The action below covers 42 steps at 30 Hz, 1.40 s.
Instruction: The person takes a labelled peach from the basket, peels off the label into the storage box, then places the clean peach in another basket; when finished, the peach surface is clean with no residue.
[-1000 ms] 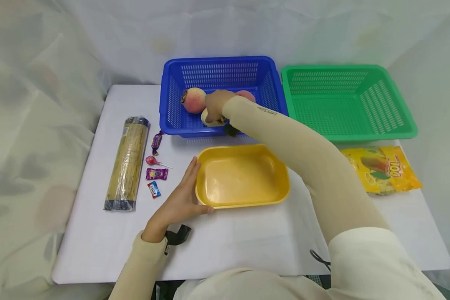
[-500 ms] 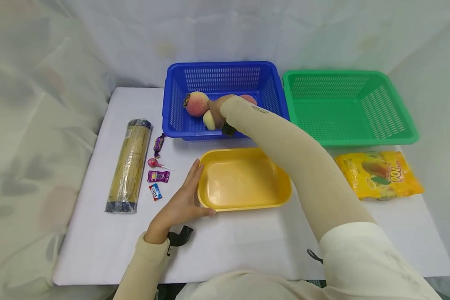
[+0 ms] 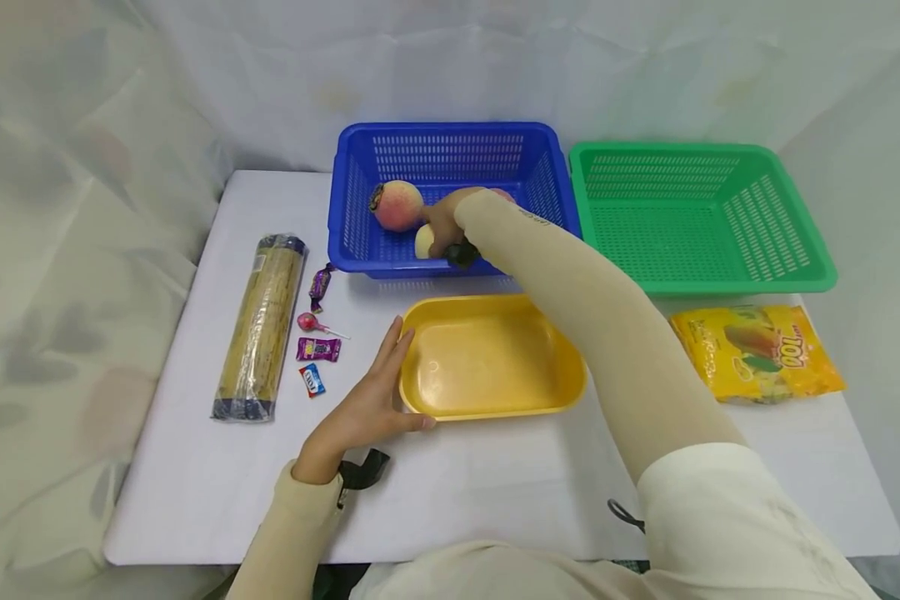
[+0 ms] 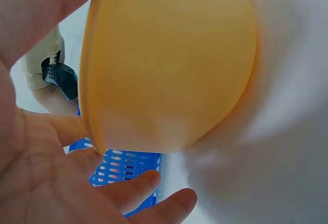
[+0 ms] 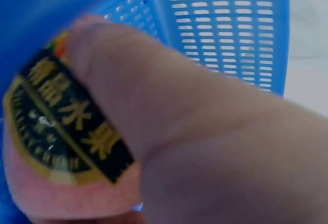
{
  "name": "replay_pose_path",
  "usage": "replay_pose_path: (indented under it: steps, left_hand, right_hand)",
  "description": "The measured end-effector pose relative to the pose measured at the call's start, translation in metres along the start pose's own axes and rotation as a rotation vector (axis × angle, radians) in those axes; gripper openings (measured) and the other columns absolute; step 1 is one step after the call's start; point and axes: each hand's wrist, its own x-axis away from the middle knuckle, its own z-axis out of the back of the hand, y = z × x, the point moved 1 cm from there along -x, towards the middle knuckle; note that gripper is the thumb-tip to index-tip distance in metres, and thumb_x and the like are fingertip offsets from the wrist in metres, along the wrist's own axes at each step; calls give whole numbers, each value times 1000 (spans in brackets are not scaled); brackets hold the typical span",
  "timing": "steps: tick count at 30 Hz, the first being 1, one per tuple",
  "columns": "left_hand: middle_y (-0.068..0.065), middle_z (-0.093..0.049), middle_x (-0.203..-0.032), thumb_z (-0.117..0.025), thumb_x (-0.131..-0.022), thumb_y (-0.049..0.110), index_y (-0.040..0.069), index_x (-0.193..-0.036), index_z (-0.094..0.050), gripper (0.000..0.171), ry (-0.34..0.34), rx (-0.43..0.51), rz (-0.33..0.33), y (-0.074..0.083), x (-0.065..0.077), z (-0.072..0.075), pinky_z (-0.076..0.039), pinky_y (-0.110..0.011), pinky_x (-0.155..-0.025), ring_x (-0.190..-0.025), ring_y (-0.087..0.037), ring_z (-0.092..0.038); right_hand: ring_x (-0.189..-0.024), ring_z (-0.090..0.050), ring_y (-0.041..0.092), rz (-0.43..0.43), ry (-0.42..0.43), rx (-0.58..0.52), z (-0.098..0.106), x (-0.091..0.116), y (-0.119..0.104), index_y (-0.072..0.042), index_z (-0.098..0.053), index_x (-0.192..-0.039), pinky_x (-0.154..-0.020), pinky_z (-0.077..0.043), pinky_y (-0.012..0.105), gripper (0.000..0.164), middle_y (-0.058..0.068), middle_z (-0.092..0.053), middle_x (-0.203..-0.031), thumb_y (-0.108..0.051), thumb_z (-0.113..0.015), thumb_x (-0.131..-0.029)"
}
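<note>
My right hand (image 3: 447,223) reaches into the blue basket (image 3: 442,271) and grips a pale yellow and pink pomegranate (image 3: 423,242), partly hidden by the hand. In the right wrist view the thumb (image 5: 169,96) presses beside a black and gold sticker (image 5: 66,126) on the fruit. Another pomegranate (image 3: 397,206), with a brown crown, lies left of that hand, and a pink fruit (image 3: 504,195) shows behind the wrist. Around the left end of the yellow tub (image 3: 495,358) my left hand (image 3: 375,404) spreads, its fingers and thumb straight and touching the rim (image 4: 89,80).
A green basket (image 3: 705,286) stands right of the blue one, with a yellow mango-printed bag (image 3: 757,354) before it. At left lie a wrapped bundle of dry noodles or sticks (image 3: 258,329), a lollipop (image 3: 309,322) and wrapped sweets (image 3: 318,349).
The right hand stays in the blue basket and has turned around the pomegranate, covering more of it. The left hand keeps its place at the tub. The head view has shifted slightly.
</note>
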Motion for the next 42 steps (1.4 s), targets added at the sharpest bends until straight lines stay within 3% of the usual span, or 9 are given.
replay_pose_path:
  steps: [8, 13, 18, 23, 28, 31, 36, 39, 42]
  left_hand:
    - [11, 19, -159, -87, -69, 26, 11, -155, -8, 118, -5, 3, -2, 0, 0, 0, -25, -45, -116, -149, -27, -10]
    - [4, 15, -161, -88, -68, 27, 11, -155, -8, 119, 11, -23, -5, 5, 1, 1, -25, -49, -116, -149, -31, -7]
    - [-10, -5, -162, -86, -71, 27, 14, -155, -10, 114, 59, -129, 5, 28, 7, 19, -24, -57, -114, -147, -35, -9]
    - [-8, -15, -159, -87, -70, 21, 21, -155, -15, 110, 241, -169, -177, 65, 1, 39, -29, -55, -113, -146, -29, -19]
    - [-9, -22, -156, -88, -68, 17, 14, -148, -31, 99, 354, -79, -432, 89, -16, 32, -38, -47, -110, -142, -26, -29]
    - [-11, -32, -151, -88, -68, 17, 9, -141, -40, 88, 419, -9, -478, 92, -24, 25, -42, -44, -106, -137, -26, -36]
    - [-10, -43, -141, -89, -66, 16, 9, -138, -45, 84, 506, 41, -395, 86, -32, 22, -47, -41, -100, -128, -21, -44]
    - [-8, -47, -135, -88, -68, 19, 13, -140, -45, 84, 488, 80, -342, 82, -37, 22, -50, -38, -94, -120, -19, -48]
    - [-7, -49, -133, -87, -69, 20, 14, -142, -44, 85, 466, 118, -308, 80, -41, 21, -51, -37, -90, -115, -19, -51]
  right_hand:
    - [-105, -53, 24, 217, 122, -49, 8, 8, 17, -22, -26, -147, -89, -48, 35, 77, 6, -52, -125, -48, -65, -86]
    - [-109, -51, 22, 430, 222, -194, 16, 49, 33, -22, -30, -143, -97, -46, 36, 75, 5, -50, -126, -48, -68, -84]
    - [-102, -55, 20, 699, 216, -333, -10, 98, 40, -25, -39, -135, -89, -50, 33, 64, 1, -55, -118, -44, -71, -83]
    - [-105, -57, 16, 842, 59, -373, -48, 126, 39, -27, -43, -133, -92, -50, 32, 63, -4, -59, -117, -44, -73, -81]
    - [-96, -60, 16, 877, 4, -393, -68, 132, 33, -21, -42, -133, -84, -53, 31, 59, -2, -61, -110, -41, -70, -85]
    - [-88, -61, 17, 825, 68, -401, -74, 132, 31, -20, -39, -134, -78, -52, 31, 59, -1, -63, -104, -43, -67, -88]
    - [-99, -59, 11, 701, 373, -413, -87, 134, 31, -21, -36, -141, -87, -52, 31, 67, -3, -62, -115, -49, -64, -87]
    - [-114, -54, 9, 761, 556, -385, -95, 135, 32, -16, -46, -139, -98, -48, 30, 59, -3, -58, -127, -41, -65, -89]
    - [-119, -53, 13, 859, 651, -346, -99, 136, 32, -10, -56, -132, -101, -46, 31, 48, 0, -58, -131, -31, -67, -90]
